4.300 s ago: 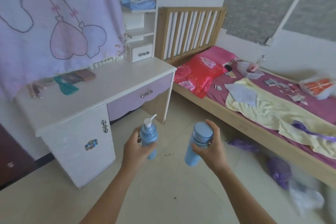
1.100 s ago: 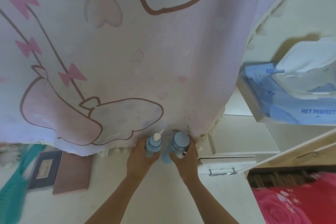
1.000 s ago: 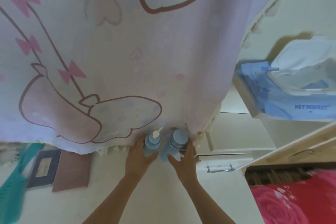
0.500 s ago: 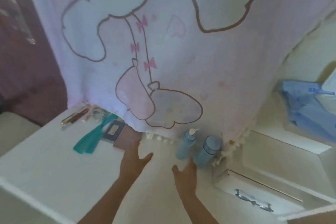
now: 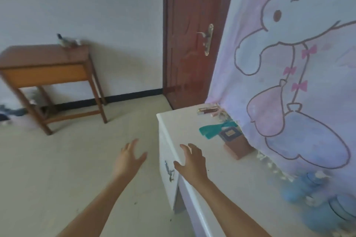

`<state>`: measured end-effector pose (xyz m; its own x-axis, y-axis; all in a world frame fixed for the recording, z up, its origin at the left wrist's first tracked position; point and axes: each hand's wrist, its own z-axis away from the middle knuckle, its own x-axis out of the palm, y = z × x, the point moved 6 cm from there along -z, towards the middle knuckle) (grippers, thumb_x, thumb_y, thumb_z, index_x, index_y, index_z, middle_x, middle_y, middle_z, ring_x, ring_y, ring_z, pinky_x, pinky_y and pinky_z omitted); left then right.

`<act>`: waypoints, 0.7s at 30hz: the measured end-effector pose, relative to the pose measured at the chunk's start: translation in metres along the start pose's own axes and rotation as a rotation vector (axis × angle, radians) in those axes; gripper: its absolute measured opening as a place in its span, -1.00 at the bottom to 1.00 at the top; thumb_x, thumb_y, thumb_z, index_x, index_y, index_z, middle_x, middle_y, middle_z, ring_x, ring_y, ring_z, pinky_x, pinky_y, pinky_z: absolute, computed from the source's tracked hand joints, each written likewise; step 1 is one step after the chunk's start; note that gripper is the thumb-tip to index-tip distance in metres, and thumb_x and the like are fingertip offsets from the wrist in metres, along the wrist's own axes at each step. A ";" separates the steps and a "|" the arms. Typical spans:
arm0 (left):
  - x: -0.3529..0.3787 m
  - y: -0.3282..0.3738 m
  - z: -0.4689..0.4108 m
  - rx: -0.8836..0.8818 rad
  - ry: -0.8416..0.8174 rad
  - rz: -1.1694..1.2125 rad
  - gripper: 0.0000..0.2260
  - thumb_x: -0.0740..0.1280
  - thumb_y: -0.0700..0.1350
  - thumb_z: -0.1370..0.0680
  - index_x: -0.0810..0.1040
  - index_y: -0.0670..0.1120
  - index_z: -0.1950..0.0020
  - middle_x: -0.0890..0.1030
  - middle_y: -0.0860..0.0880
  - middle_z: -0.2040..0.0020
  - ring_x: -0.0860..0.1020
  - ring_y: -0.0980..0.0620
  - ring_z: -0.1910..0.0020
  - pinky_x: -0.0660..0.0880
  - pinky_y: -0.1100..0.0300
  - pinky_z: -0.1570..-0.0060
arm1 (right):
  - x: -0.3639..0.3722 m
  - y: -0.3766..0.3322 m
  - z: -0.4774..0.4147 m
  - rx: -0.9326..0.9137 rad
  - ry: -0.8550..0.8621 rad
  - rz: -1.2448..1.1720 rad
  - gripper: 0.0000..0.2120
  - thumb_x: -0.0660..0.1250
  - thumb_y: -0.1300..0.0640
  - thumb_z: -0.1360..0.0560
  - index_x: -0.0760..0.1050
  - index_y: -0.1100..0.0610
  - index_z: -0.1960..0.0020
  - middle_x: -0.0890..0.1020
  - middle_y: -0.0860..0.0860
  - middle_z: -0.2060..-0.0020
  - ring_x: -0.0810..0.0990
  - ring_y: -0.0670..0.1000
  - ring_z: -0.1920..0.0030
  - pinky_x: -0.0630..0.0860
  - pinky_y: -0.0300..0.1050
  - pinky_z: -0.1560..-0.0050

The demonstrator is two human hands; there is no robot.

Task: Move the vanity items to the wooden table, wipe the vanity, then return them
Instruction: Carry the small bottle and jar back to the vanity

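The white vanity [image 5: 192,132] fills the right side of the view. On it lie a teal comb [image 5: 213,130], a dark palette [image 5: 230,133], a pinkish-brown box [image 5: 238,147] and some thin items [image 5: 209,110] at the far end. Two blue bottles [image 5: 312,196] stand blurred at the lower right by the cartoon cloth [image 5: 289,63]. My right hand [image 5: 191,160] hovers open over the vanity's front edge. My left hand [image 5: 129,157] is open over the floor. The wooden table [image 5: 44,67] stands at the far left, with a small grey object [image 5: 67,41] on its back corner.
A brown door [image 5: 192,34] with a metal handle is shut behind the vanity's far end. Pale floor [image 5: 67,159] lies between the vanity and the wooden table. Some dark clutter [image 5: 9,113] sits on the floor at the left edge.
Both hands set the two blue bottles down on the vanity by the cloth and let go. The view has since swung left toward the wooden table and door, hands empty.
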<state>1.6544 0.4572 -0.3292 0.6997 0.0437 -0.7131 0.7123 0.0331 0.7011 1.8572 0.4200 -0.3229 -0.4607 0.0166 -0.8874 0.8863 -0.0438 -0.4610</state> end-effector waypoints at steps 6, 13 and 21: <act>-0.104 -0.103 0.037 -0.139 0.174 -0.158 -0.64 0.27 -0.01 -0.54 0.44 -0.12 -0.29 0.43 -0.06 -0.32 0.28 -0.08 -0.34 0.27 0.07 -0.26 | 0.049 -0.126 -0.014 -0.323 -0.108 0.174 -0.49 0.21 -0.03 -0.52 0.23 0.07 -0.42 0.18 0.07 -0.44 0.08 0.06 -0.46 0.08 -0.03 -0.39; -0.241 -0.218 0.064 -0.246 0.310 -0.291 -0.61 0.20 0.06 -0.56 0.37 -0.05 -0.35 0.36 0.00 -0.38 0.20 -0.02 -0.40 0.20 0.09 -0.31 | 0.133 -0.294 -0.026 -0.546 -0.150 0.237 -0.60 0.28 -0.12 -0.15 0.63 0.08 0.13 0.66 0.10 0.12 0.66 0.15 0.12 0.59 0.08 0.24; -0.361 -0.294 0.055 -0.262 0.424 -0.324 -0.61 0.20 0.06 -0.56 0.37 -0.05 -0.35 0.38 -0.01 -0.37 0.21 -0.03 -0.39 0.20 0.07 -0.30 | 0.157 -0.442 -0.030 -0.743 -0.114 0.259 -0.51 0.18 -0.06 -0.53 0.24 0.06 -0.41 0.24 0.05 -0.41 0.11 0.04 -0.44 0.06 -0.06 -0.39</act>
<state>1.1952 0.3766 -0.2782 0.3277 0.3838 -0.8633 0.8108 0.3547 0.4655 1.3946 0.4714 -0.2586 -0.2024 -0.0075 -0.9793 0.7464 0.6462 -0.1592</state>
